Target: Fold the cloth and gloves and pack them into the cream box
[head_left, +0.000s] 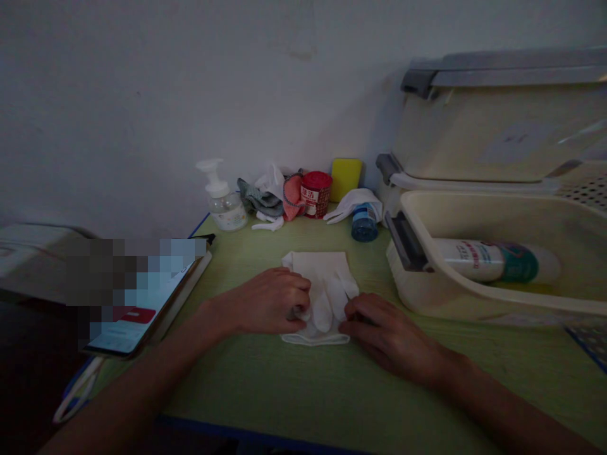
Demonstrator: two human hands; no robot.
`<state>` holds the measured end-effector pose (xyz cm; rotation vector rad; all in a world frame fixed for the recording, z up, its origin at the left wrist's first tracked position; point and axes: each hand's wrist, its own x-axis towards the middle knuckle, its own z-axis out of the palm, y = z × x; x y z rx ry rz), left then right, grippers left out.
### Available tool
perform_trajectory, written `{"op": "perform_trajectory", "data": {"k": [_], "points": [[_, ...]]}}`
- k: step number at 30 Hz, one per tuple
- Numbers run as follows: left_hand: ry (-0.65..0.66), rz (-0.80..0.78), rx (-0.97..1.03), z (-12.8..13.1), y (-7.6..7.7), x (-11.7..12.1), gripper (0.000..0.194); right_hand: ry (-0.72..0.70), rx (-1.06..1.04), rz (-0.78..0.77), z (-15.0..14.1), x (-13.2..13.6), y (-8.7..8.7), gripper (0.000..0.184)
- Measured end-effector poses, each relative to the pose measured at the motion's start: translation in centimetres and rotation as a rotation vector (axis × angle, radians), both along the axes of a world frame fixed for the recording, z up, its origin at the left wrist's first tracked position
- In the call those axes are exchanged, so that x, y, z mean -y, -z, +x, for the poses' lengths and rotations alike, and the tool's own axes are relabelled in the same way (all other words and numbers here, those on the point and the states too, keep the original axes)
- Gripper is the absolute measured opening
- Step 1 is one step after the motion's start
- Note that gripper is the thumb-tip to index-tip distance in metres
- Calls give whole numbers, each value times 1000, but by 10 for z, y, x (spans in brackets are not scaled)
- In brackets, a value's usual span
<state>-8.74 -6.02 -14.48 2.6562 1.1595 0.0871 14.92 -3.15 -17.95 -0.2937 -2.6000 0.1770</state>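
Observation:
A pair of thin white gloves, or one glove folded over, lies flat on the green tabletop between my hands, with its finger parts turned toward me. My left hand is closed at the left edge, fingers curled and pinching the material. At the right edge my right hand also has bent fingers, closed on the glove material. The fingertips of both hands are partly hidden.
A cream basket holding a white and green bottle stands on the right. Along the wall are a pump bottle, grey cloth, a red roll, a yellow sponge and a blue roll. A phone leans at left.

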Motion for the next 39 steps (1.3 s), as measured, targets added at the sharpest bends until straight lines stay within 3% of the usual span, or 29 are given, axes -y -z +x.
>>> {"op": "perform_trajectory", "data": {"k": [7, 14, 18, 23, 29, 33, 36, 39], "points": [[63, 101, -134, 7, 0, 1, 7, 12, 18, -18, 1, 0, 0, 23], [76, 199, -69, -2, -5, 0, 14, 7, 24, -3, 1, 0, 1, 21], [29, 150, -70, -5, -12, 2, 13, 3, 31, -18, 2, 1, 0, 20], [14, 57, -119, -5, -8, 3, 12, 14, 53, -14, 2, 0, -1, 20], [-33, 8, 31, -4, -7, 2, 6, 21, 61, -15, 2, 1, 0, 19], [66, 98, 109, 6, -5, 3, 13, 26, 57, -19, 1, 1, -1, 19], [156, 128, 41, 13, 2, 4, 12, 28, 52, -20, 1, 1, -1, 20], [159, 173, -21, 16, 8, 4, 13, 19, 57, -20, 1, 1, -1, 19]]}}
